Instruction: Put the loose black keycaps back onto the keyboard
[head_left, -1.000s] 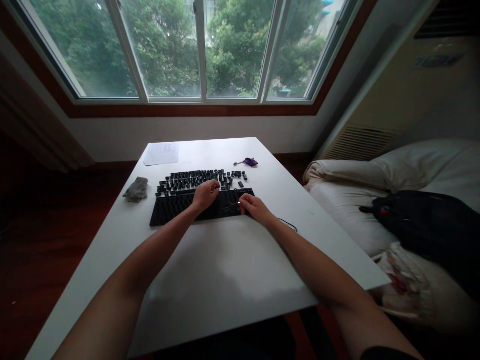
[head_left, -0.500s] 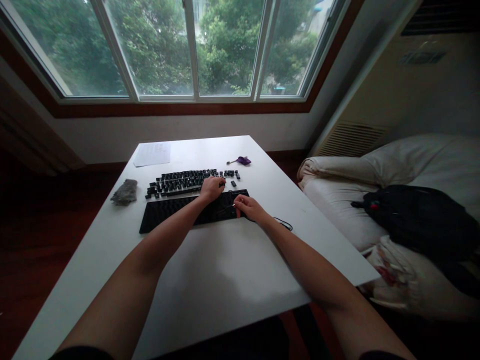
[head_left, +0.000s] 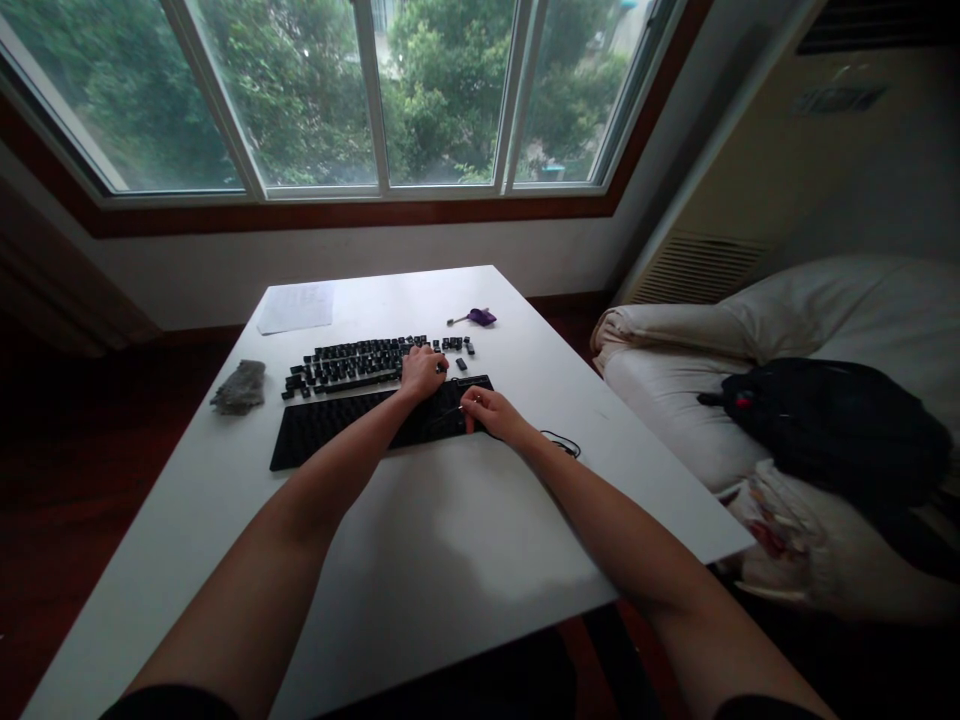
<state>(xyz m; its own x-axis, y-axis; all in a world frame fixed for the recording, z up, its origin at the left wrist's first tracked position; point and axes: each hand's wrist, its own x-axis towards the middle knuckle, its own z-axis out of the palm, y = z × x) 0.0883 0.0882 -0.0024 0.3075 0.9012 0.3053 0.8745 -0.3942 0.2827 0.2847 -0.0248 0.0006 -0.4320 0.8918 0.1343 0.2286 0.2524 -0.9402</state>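
Observation:
A black keyboard [head_left: 330,430] lies across the white table, its keycaps off over at least much of it. Just behind it, rows of loose black keycaps [head_left: 360,357] are laid out. My left hand [head_left: 424,371] rests over the keyboard's back edge, beside these rows. Its fingers are curled together around something dark and small that I cannot make out. At the keyboard's right part, my right hand [head_left: 491,412] pinches a thin metal tool [head_left: 460,408] between thumb and fingers. The tool's tip points left over the keyboard; its exact kind is too small to tell.
A grey crumpled bag [head_left: 240,388] lies at the left and a sheet of paper [head_left: 296,307] behind it. A purple brush-like thing [head_left: 480,317] is at the back right. The black cable [head_left: 562,443] curls right of my wrist. Beside the table stands a sofa [head_left: 652,385] with a black bag [head_left: 832,420].
The view has shifted slightly, so everything sits a little more to the left. Both hands keep nearly the same place and grip over the keyboard.

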